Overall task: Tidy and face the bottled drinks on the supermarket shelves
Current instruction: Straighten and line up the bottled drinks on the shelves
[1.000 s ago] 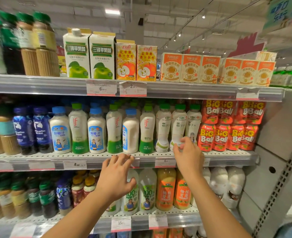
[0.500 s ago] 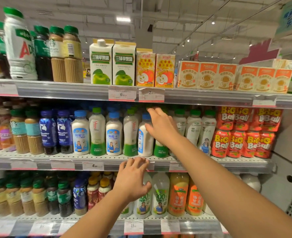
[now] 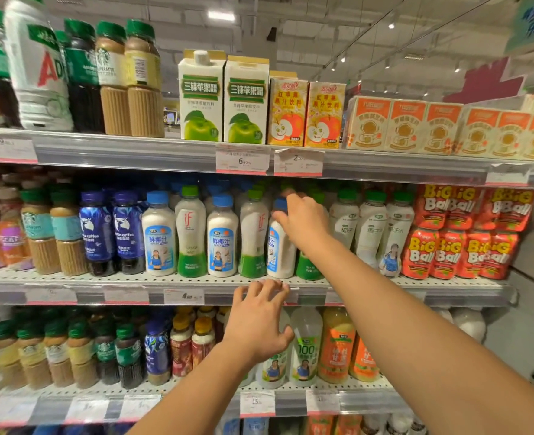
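Bottled drinks on the middle shelf are what's getting sorted right now. The right hand [image 3: 303,219] has swung over from the far end of the white coconut bottles, where it was a second ago, and now sits on top of a blue-capped coconut milk bottle [image 3: 279,246], fingers curled over the cap and shoulder. Looks like a grip, probably to twist it, since its label faces partly sideways while the two matching bottles to its left face front.

The left hand [image 3: 257,321] has barely moved. It's spread loosely with its fingertips at the front edge of the middle shelf [image 3: 133,288], holding nothing, just below that bottle.

Outward from there: green-capped "if" coconut water bottles [image 3: 191,233] alternate with the blue caps, so this stretch is mixed. Blue coffee bottles [image 3: 115,230] stand toward the shelf's left end, red Big Ball packs [image 3: 466,237] at the right end. Apple juice cartons [image 3: 224,98] sit on the top shelf.
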The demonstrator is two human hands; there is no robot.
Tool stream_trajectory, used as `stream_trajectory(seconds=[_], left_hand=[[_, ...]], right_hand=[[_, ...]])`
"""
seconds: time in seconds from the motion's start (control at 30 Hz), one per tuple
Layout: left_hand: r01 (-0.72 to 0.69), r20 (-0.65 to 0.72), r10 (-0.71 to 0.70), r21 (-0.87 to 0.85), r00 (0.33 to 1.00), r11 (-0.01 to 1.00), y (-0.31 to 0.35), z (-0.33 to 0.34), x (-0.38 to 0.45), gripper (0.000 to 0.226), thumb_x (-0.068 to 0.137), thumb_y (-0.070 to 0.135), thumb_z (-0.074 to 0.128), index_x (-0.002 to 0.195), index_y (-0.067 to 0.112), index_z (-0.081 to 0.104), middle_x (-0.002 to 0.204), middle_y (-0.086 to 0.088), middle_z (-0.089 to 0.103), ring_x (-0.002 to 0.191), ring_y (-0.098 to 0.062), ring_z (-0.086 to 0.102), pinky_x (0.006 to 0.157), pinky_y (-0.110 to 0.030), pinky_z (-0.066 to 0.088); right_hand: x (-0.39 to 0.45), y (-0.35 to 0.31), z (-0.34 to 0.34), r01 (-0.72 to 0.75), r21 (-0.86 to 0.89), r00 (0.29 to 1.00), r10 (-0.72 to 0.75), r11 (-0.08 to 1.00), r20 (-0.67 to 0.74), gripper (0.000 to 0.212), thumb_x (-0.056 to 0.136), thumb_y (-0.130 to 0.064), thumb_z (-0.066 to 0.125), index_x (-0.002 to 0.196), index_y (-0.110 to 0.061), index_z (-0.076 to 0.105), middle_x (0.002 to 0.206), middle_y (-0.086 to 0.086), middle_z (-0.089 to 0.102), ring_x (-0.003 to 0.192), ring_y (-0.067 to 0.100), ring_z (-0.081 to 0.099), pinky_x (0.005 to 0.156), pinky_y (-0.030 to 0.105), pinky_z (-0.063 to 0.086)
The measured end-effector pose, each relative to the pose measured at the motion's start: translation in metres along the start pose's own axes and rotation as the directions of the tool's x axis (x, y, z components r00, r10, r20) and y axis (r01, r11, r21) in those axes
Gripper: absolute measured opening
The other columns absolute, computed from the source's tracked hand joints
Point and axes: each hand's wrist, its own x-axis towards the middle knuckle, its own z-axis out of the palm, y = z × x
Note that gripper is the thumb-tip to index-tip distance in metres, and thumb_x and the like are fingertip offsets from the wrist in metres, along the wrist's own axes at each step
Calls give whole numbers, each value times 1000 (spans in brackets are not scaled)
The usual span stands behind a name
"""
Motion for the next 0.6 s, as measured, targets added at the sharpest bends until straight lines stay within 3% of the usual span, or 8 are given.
stream_trajectory(seconds=[0.13,0.27,0.43,0.6], left_hand=[[-58,50,58,-11,997,998,-4,-4,-4,84,82,62,42,156,29,22,157,3,27,144,-26,25,117,-51,22],[-112,75,126,-170,989,979,-26,-21,-7,72,88,51,50,155,34,29,163,9,27,149,-17,25,122,-42,24],[-25,-64,6,-300,998,954,-77,-54,-10,43,91,42,52,131,31,61,133,13,60,123,-11,54,103,-35,48],[68,-256,-156,-322,954,944,-125,-91,-4,26,93,30,59,118,29,68,120,12,68,107,-9,62,94,-34,53]], right_hand=[[-6,-4,0,-67,24,997,68,997,-28,40,104,-39,53,138,-20,48,114,15,67,105,39,62,73,38,42],[-5,-5,-1,-90,70,995,92,993,-32,36,103,-36,55,135,-20,51,112,15,67,103,37,63,74,38,46],[-5,-7,2,-93,96,994,99,991,-54,35,101,-37,57,131,-21,52,105,11,67,98,35,64,73,39,51],[-6,-12,2,-81,106,992,90,991,-83,35,99,-36,59,130,-21,53,102,11,69,94,34,65,76,43,58]])
